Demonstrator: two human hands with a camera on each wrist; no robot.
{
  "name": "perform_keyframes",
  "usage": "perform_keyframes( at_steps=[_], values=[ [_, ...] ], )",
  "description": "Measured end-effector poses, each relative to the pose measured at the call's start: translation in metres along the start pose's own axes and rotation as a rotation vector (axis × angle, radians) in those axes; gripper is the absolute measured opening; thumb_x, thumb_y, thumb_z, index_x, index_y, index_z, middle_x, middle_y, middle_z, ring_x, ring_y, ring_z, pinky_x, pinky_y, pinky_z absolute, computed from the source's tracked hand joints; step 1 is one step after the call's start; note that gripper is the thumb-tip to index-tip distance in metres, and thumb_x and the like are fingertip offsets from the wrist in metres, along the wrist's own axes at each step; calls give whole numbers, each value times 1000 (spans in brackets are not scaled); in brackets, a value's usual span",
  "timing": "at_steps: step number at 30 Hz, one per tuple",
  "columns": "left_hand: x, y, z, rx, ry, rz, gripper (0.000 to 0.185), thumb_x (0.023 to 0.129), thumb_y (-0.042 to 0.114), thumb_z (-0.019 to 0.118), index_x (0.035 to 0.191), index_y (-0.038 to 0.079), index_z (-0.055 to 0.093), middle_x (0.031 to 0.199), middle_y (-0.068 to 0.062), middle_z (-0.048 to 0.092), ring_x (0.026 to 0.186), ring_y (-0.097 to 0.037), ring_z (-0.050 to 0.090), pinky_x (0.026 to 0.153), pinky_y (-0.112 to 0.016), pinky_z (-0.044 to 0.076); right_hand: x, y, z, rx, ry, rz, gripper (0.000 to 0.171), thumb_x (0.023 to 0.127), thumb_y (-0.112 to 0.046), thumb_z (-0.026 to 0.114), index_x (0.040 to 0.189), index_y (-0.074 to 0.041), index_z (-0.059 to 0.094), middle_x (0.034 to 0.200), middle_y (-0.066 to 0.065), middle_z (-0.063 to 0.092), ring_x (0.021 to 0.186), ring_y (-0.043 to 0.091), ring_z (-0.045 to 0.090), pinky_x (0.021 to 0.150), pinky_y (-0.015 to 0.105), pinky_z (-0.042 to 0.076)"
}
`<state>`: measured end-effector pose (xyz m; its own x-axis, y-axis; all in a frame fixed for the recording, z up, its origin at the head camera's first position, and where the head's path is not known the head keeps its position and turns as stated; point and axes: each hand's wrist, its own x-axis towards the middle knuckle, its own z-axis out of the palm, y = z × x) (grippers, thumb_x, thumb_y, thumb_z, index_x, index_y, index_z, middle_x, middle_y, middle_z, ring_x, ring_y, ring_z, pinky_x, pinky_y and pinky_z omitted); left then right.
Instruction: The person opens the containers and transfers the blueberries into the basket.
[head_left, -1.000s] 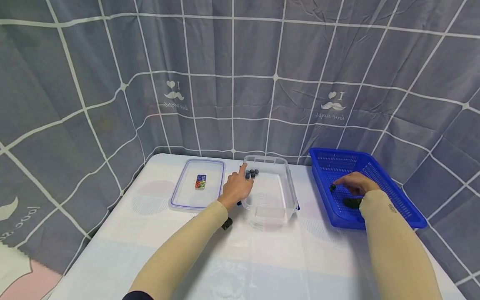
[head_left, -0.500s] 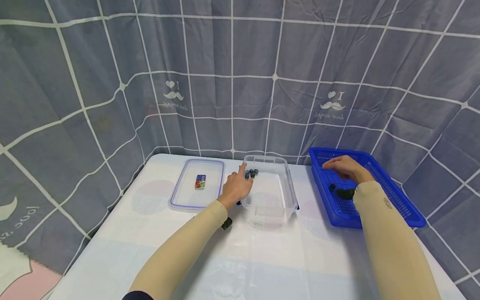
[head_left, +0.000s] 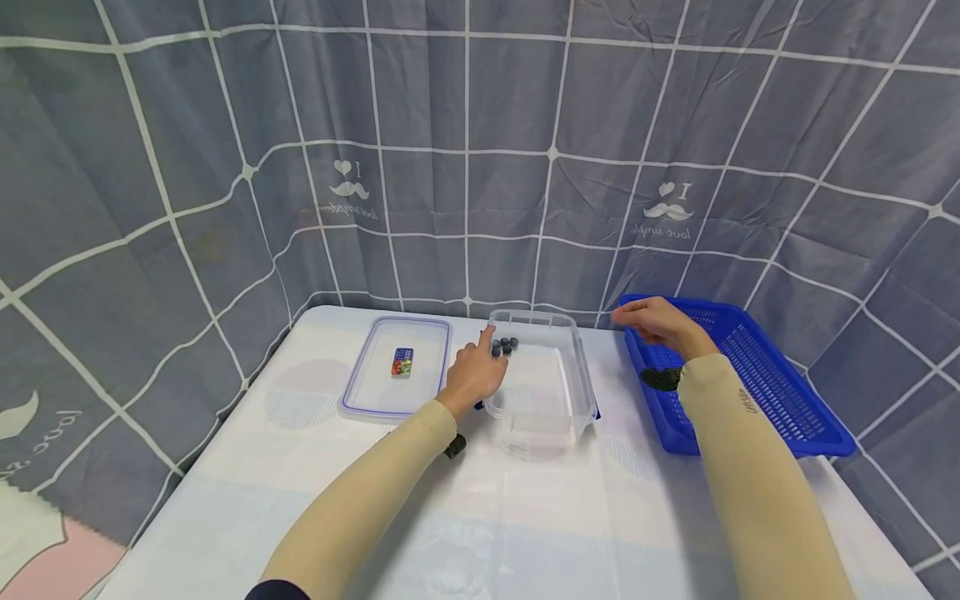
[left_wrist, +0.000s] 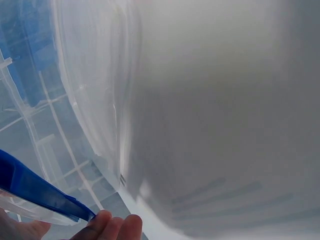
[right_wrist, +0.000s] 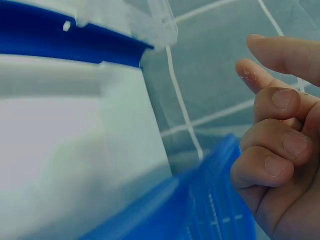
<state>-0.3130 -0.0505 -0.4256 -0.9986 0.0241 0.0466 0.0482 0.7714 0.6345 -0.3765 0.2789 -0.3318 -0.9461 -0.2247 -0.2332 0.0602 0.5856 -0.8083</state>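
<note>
My left hand (head_left: 476, 372) holds the left side of a clear plastic box (head_left: 587, 385), its index finger stretched along the rim. In the left wrist view, a blue latch (left_wrist: 42, 192) of the box lies between the thumb and the fingertips. Several blueberries (head_left: 506, 346) sit inside the box at its far left corner. My right hand (head_left: 666, 325) hovers over the left rim of a blue basket (head_left: 776, 387). Thumb and index finger come close together while the other fingers curl in; I cannot tell whether something small is pinched there.
Left of the box lies its clear lid (head_left: 372, 367) with a blue-purple seal and a small colourful label (head_left: 402, 363). A white patterned cloth (head_left: 480, 517) covers the table. A grey gridded curtain (head_left: 510, 200) hangs behind and along the sides.
My right hand has risen from inside the basket and moved left to its rim. Its wrist camera now covers the spot where a dark berry lay. My left hand has stayed put.
</note>
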Motion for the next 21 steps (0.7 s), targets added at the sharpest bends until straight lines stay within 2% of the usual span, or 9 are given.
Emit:
perform_keyframes(
  at_steps=[9, 16, 21],
  values=[
    [0, 1, 0, 12, 4, -7, 64, 101, 40, 46, 160, 30, 24, 142, -22, 51, 129, -38, 51, 93, -56, 49, 13, -19, 25, 8, -45, -21, 44, 103, -29, 58, 139, -4, 58, 57, -8, 31, 50, 10, 28, 54, 26, 32],
    [-1, 0, 1, 18, 9, -3, 64, 101, 40, 46, 160, 29, 25, 140, -22, 53, 128, -37, 52, 92, -56, 49, 25, -31, 47, 46, -80, -30, 48, 102, -28, 60, 142, -2, 56, 56, -7, 33, 50, 10, 27, 53, 26, 33],
    [0, 0, 1, 16, 7, 1, 64, 101, 40, 45, 161, 30, 24, 141, -21, 52, 129, -37, 51, 93, -56, 48, 33, -40, 64, 79, -96, -48, 43, 100, -25, 63, 137, -2, 60, 60, -5, 32, 53, 11, 27, 57, 28, 32]
  ],
)
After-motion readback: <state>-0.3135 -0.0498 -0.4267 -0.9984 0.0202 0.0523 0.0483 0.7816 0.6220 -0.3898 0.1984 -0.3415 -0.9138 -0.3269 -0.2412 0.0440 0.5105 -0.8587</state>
